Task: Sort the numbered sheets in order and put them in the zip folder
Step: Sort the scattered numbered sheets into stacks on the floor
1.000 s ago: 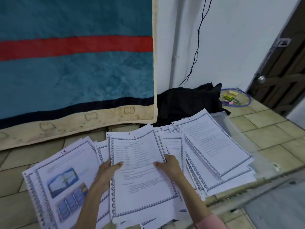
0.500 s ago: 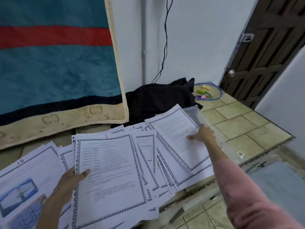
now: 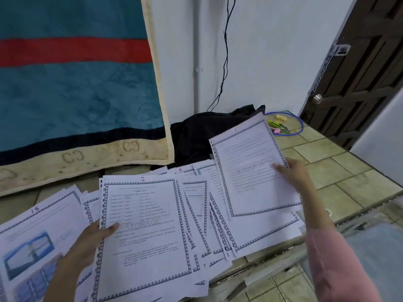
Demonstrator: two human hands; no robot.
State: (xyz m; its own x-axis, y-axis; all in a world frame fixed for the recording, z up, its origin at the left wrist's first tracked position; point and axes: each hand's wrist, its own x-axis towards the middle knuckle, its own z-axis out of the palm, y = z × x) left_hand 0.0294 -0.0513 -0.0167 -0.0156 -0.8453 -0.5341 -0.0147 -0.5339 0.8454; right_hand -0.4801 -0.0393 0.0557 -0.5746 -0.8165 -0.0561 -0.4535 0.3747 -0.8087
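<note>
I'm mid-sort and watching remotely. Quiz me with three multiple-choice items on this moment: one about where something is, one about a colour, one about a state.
1. Where does the sheet marked 15 lie?
A. far left of the spread
B. against the door
C. on the black cloth

2. What colour is the handwritten 2 on the sheet marked 2?
A. green
B. red
C. black

3. What is the right hand doing?
A. resting flat on the tiles
B. holding a pen
C. holding a sheet lifted above the pile

Answers:
1 A, since it is the leftmost sheet, beside the left hand.
2 B, since the number at its top edge is written in red.
3 C, since the lifted sheet is tilted up over the others, with the thumb on its right edge.
</note>
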